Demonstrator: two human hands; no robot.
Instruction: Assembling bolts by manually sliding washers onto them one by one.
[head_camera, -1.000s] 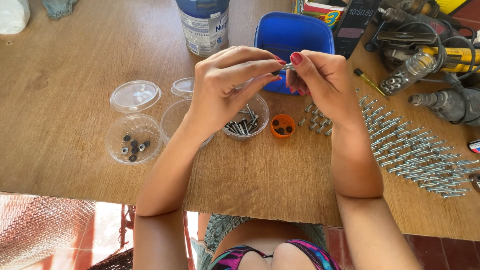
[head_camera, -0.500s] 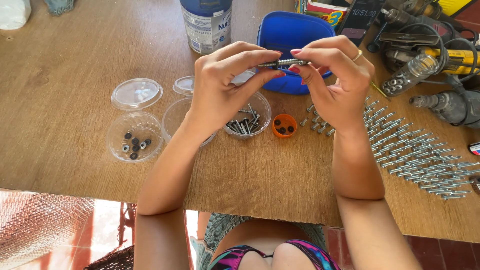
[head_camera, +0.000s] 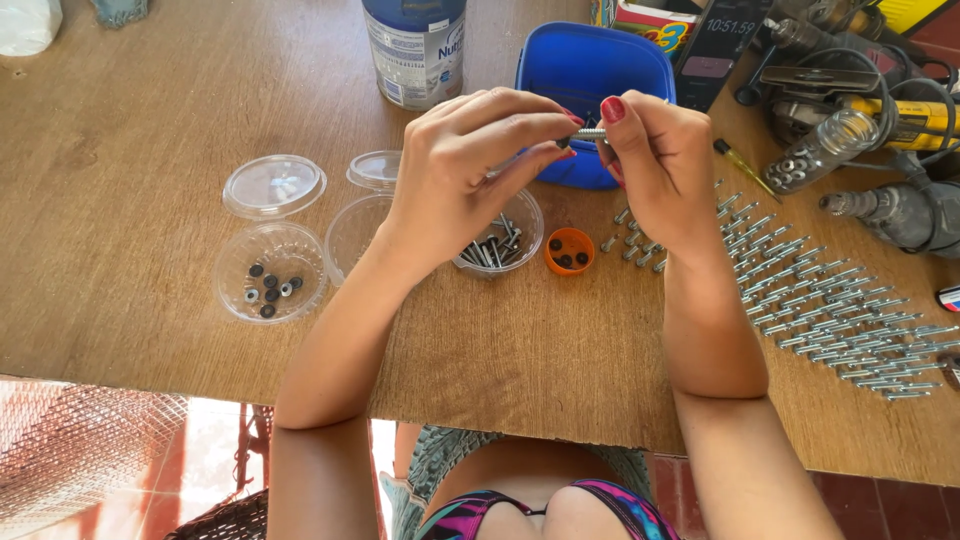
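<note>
– What lies at the far left of the brown wooden table (head_camera: 120, 230)?

– A round clear plastic lid (head_camera: 274, 185), and just below it a clear plastic cup holding small dark washers (head_camera: 271, 285). To their right sit a second, smaller clear lid (head_camera: 376, 170) and an empty clear plastic cup (head_camera: 355, 230), partly hidden by the forearm.

– And the left hand (head_camera: 455, 170)?

– It is raised above the table, its thumb and fingertips pinched on one end of a small silver metal screw (head_camera: 588, 133). Below it stands a clear plastic cup of silver screws (head_camera: 497, 245), and just beside that an orange plastic cap with dark washers in it (head_camera: 569, 251).

– Where is the screw, exactly?

– Held level between both hands, in front of the blue plastic container (head_camera: 590, 75). The right hand (head_camera: 660, 165), with red-painted nails, grips the other end between thumb and fingers.

– What is further right?

– Loose upright screws by the wrist, then rows of silver screws laid out on the table (head_camera: 830, 310). Behind them lie a clear plastic bottle of metal parts (head_camera: 825, 150) and a yellow-and-black power drill (head_camera: 900, 120). A blue-and-white tin can (head_camera: 415, 45) stands at the back.
</note>
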